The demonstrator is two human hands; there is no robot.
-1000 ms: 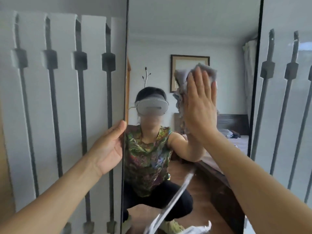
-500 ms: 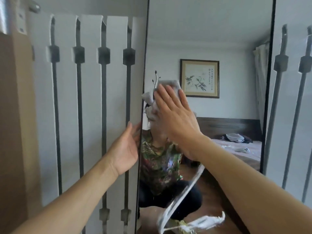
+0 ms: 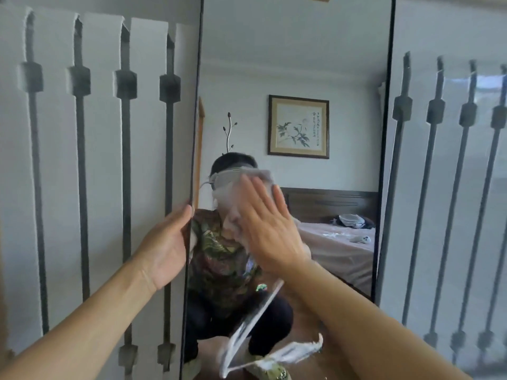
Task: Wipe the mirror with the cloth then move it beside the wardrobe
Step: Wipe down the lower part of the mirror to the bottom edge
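Observation:
A tall mirror (image 3: 315, 64) with a thin black frame stands upright in front of me, filling the middle of the view. My left hand (image 3: 164, 250) grips its left edge at mid height, fingers wrapped behind the frame. My right hand (image 3: 271, 229) lies flat on the glass, pressing a grey cloth (image 3: 233, 196) against it; most of the cloth is hidden under my palm. White smears (image 3: 255, 333) streak the lower glass. The mirror reflects a crouching person, a bed and a framed picture.
White wardrobe panels with dark vertical bars stand behind the mirror on the left (image 3: 101, 160) and on the right (image 3: 444, 174). A brown wooden edge (image 3: 4, 297) shows at the far left.
My right hand with the cloth has swept from the upper right of the glass to the left, then downward. The left hand keeps hold of the frame's left edge.

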